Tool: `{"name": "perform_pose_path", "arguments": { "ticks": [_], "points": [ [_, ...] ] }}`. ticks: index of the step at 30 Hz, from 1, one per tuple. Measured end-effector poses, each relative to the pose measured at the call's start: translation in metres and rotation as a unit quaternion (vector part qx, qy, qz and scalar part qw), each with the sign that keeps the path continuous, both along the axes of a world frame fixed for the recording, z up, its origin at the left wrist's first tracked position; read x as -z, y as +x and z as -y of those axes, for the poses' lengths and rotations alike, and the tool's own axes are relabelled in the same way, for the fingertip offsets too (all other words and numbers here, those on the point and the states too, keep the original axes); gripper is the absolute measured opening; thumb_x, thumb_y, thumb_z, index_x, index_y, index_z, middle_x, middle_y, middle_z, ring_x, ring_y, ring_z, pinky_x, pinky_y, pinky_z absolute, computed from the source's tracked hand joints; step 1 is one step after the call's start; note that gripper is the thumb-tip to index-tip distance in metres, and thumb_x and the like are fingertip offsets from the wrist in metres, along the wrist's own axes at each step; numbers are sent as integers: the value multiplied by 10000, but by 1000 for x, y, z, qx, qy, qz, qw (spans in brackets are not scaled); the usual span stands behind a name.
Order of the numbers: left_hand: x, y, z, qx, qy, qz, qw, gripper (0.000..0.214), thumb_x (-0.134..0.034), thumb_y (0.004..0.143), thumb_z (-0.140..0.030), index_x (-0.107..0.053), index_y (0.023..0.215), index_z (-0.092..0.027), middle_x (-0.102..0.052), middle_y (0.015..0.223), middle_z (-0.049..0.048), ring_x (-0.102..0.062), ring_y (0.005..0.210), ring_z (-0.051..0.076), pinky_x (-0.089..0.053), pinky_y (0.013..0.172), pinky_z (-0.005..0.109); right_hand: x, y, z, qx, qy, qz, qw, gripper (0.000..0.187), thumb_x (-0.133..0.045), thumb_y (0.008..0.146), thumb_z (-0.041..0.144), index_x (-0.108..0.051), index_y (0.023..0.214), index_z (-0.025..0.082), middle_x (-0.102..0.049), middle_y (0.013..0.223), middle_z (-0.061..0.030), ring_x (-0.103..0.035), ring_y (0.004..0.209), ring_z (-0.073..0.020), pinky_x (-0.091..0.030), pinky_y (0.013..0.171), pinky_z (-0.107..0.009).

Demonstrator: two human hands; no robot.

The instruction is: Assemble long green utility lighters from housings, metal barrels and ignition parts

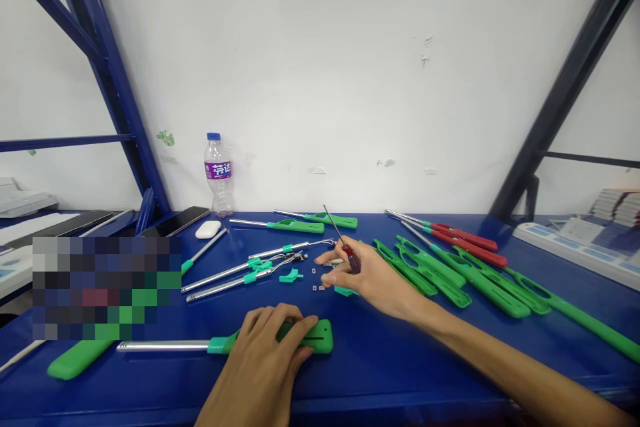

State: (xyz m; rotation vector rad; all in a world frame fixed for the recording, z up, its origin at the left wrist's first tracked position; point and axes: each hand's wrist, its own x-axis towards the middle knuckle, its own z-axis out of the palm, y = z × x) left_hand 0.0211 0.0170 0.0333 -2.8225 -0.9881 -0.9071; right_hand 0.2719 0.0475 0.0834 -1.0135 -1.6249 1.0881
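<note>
My left hand [270,350] is wrapped over the handle of a green long-nosed lighter [324,337] lying flat near the table's front edge. Its metal tube points left. A screwdriver [335,225] with a dark red handle is held in my right hand [377,277], tip up and leaning left. The thumb and forefinger of that hand are apart, above small metal pieces [315,288] on the table. Beside them lie a turquoise trigger piece [290,276] and several metal lighter tubes [220,288] with wires. Whether the right fingertips touch anything cannot be made out.
Green handle shells [415,273] and red lighters [465,240] lie to the right, before a white power strip [575,253]. At the back left are a plastic bottle [220,180], a white earphone case [208,230] and a phone [180,220]. A blurred patch covers the left side.
</note>
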Motion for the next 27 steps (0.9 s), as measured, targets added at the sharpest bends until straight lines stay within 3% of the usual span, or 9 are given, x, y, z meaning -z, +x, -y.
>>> {"name": "perform_pose_path", "arguments": {
  "ticks": [7, 15, 27],
  "points": [
    [0, 0, -2, -16, -17, 15, 1000, 409, -558, 1055, -169, -639, 1421, -331, -727, 1223, 27, -717, 1029, 225, -600, 884, 375, -3, -5, 6, -4, 17, 19, 1000, 470, -747, 967, 459, -339, 822, 276, -790, 965, -53, -753, 1013, -234, -550, 909, -386],
    [3, -2, -1, -47, -9, 16, 999, 351, -542, 1082, -209, -664, 1393, -315, -727, 1240, 26, -718, 1058, 230, -591, 915, 411, 5, -13, 15, 0, 35, 87, 996, 429, -775, 910, 265, -362, 796, 272, -768, 852, 18, -710, 847, -198, -491, 794, -326],
    [1, -2, 1, -62, -9, 20, 998, 358, -528, 1083, -194, -663, 1391, -317, -725, 1221, 33, -704, 1036, 238, -563, 897, 414, 16, -13, 16, -16, 107, 145, 983, 469, -736, 974, 305, -336, 732, 270, -791, 828, -9, -773, 859, -227, -496, 735, -311]
  ]
}}
